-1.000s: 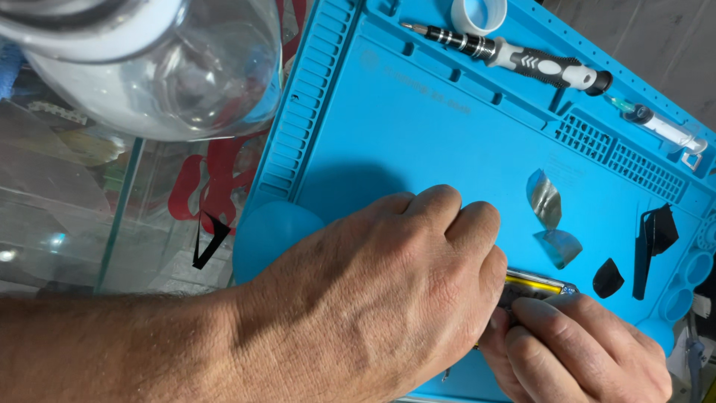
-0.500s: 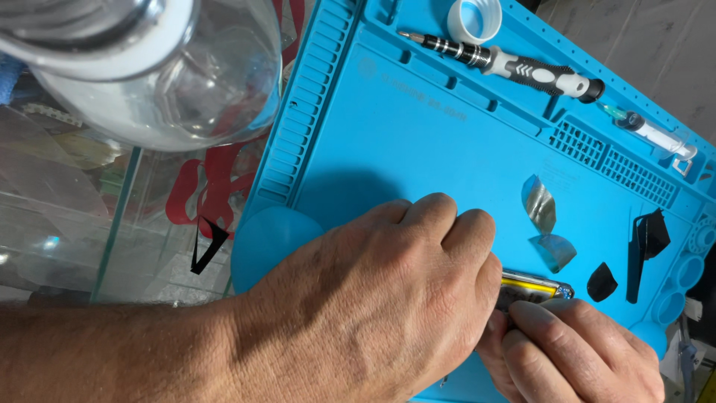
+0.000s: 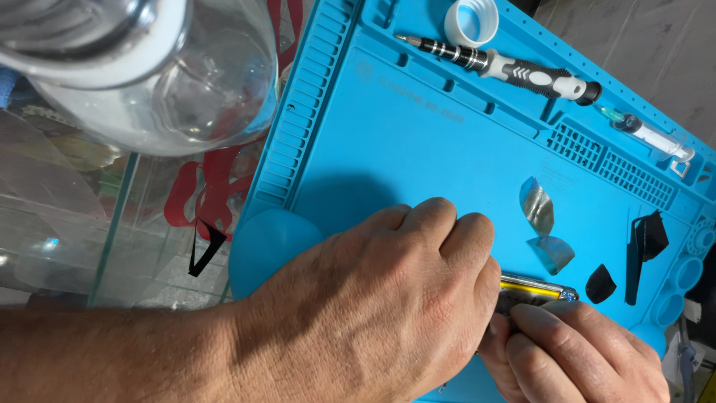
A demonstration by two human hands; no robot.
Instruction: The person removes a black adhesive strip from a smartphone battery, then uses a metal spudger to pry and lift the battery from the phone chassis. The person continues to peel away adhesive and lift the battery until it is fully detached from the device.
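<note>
Both hands closed over a small part at the near edge of the blue mat (image 3: 418, 157).

Your left hand (image 3: 388, 306) hides your right hand (image 3: 574, 351), which pinches the yellow-edged metal part (image 3: 533, 292) (mostly hidden); what the left grips, I cannot tell. A slip could fling foil scraps (image 3: 538, 209) beyond it. Against earlier frames, nothing has shifted.

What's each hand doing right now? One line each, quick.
Left hand: curled shut over a small yellow-edged device on the blue mat.
Right hand: fingers closed, pinching the same device.
</note>
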